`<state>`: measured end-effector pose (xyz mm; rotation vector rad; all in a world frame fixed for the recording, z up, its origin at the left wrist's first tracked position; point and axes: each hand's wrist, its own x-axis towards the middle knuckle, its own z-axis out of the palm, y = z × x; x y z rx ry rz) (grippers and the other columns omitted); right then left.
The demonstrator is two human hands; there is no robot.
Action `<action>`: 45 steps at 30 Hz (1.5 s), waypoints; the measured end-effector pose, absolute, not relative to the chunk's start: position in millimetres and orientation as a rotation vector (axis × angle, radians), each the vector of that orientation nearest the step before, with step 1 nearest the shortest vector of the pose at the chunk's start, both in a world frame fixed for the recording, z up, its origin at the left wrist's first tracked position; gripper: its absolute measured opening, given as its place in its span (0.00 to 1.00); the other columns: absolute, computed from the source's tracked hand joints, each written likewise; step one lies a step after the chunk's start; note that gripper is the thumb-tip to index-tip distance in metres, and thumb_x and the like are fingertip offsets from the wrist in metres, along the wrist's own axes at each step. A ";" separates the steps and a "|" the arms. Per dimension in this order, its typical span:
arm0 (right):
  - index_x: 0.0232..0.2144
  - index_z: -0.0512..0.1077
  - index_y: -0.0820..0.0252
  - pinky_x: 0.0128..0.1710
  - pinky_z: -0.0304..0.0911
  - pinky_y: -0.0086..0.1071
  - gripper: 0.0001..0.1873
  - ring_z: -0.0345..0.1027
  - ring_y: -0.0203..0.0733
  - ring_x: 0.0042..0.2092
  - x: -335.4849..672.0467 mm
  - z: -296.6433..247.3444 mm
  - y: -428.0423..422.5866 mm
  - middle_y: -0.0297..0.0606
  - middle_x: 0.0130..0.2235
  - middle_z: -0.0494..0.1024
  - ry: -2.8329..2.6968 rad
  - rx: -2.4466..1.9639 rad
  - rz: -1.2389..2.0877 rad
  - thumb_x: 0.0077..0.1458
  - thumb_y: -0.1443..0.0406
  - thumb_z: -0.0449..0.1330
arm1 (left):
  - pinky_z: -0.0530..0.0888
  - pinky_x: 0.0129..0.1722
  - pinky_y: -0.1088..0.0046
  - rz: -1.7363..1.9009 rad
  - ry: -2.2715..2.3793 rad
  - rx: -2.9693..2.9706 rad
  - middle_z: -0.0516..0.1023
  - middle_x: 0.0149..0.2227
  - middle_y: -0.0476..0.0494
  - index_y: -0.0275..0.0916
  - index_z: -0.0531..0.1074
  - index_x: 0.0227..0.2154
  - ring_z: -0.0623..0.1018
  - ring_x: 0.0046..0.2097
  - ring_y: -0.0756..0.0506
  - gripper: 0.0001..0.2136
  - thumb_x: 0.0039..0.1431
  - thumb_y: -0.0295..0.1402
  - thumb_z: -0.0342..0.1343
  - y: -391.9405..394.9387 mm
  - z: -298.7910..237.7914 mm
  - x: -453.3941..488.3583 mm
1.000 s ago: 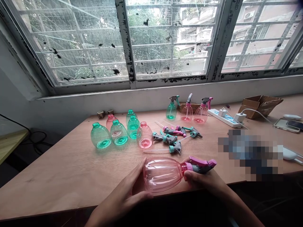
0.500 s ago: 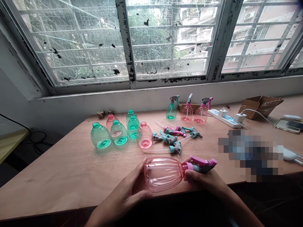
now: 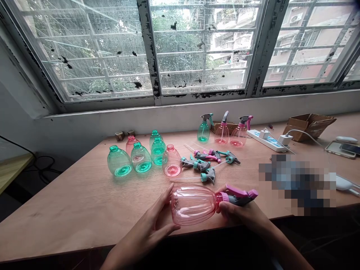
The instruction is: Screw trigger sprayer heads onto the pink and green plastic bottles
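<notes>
I hold a clear pink spray bottle (image 3: 194, 203) on its side just above the wooden table (image 3: 84, 202) near its front edge. My left hand (image 3: 153, 228) cups the bottle's base, fingers wrapped round it. My right hand (image 3: 239, 215) grips the neck under the pink and grey trigger head (image 3: 239, 195). Behind lie several loose trigger heads (image 3: 206, 163) in pink and teal. To their left stand several open green and pink bottles (image 3: 142, 157). Three finished spray bottles (image 3: 223, 131) stand at the back near the wall.
A white power strip (image 3: 267, 140) with a plugged charger lies at the back right, beside a brown cardboard box (image 3: 308, 125). A phone (image 3: 341, 149) lies at the far right. A blurred patch covers part of the table's right side. Windows run along the back wall.
The bottle has shifted slightly up and my left hand's fingers have slid a little around its base. Everything else stays where it was.
</notes>
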<state>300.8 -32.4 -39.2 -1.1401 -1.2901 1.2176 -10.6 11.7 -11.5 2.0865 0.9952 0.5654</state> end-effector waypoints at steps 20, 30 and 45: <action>0.36 0.74 0.60 0.23 0.58 0.31 0.21 0.68 0.39 0.23 299.6 -38.0 -32.8 0.31 0.21 0.77 -1.267 -1.141 1.221 0.52 0.50 0.70 | 0.55 0.71 0.54 0.550 0.958 2.084 0.48 0.74 0.51 0.56 0.43 0.71 0.54 0.73 0.37 0.38 0.66 0.41 0.59 10.3 -10.9 -9.9; 0.36 0.75 0.60 0.23 0.59 0.31 0.20 0.69 0.40 0.23 301.1 -38.8 -32.6 0.32 0.22 0.78 -1.302 -1.167 1.195 0.52 0.50 0.69 | 0.54 0.71 0.54 0.499 0.943 2.068 0.48 0.74 0.50 0.52 0.47 0.71 0.53 0.73 0.36 0.38 0.64 0.43 0.61 11.0 -5.5 -10.6; 0.35 0.75 0.59 0.22 0.59 0.30 0.21 0.68 0.39 0.22 299.9 -37.8 -33.0 0.31 0.20 0.77 -1.279 -1.181 1.195 0.52 0.48 0.70 | 0.52 0.72 0.52 0.538 0.973 2.060 0.49 0.74 0.50 0.55 0.45 0.71 0.53 0.73 0.37 0.38 0.65 0.43 0.60 11.6 -13.1 -12.8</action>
